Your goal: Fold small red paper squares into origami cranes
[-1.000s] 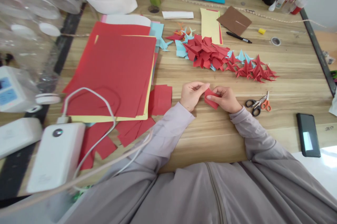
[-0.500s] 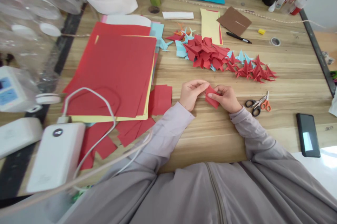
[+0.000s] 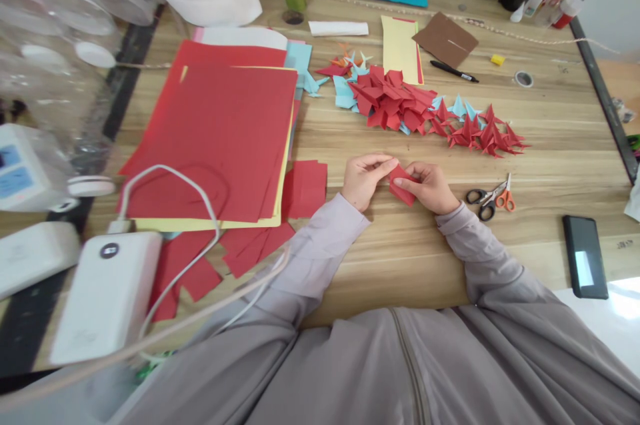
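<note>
A small folded piece of red paper (image 3: 401,193) is held between my two hands, just above the wooden table. My left hand (image 3: 364,178) pinches its upper left corner with thumb and fingertips. On the other side, my right hand (image 3: 431,185) grips it, the thumb flat across the front and the fingers behind, partly hidden. Beyond the hands lies a pile of folded red paper pieces (image 3: 393,100), with pointed red paper cranes (image 3: 485,132) and some light blue ones to its right. Two pairs of scissors (image 3: 493,198) rest to the right of my right hand.
Large red sheets (image 3: 225,138) are stacked at the left, with cut red squares (image 3: 306,190) beside them. A white power bank (image 3: 107,298) trails a cable near my left arm. A phone (image 3: 584,256) lies at the right, a black pen (image 3: 453,71) behind the cranes.
Almost nothing differs. My left fingertips have shifted very slightly right along the paper's upper edge; both hands keep hold of it.
</note>
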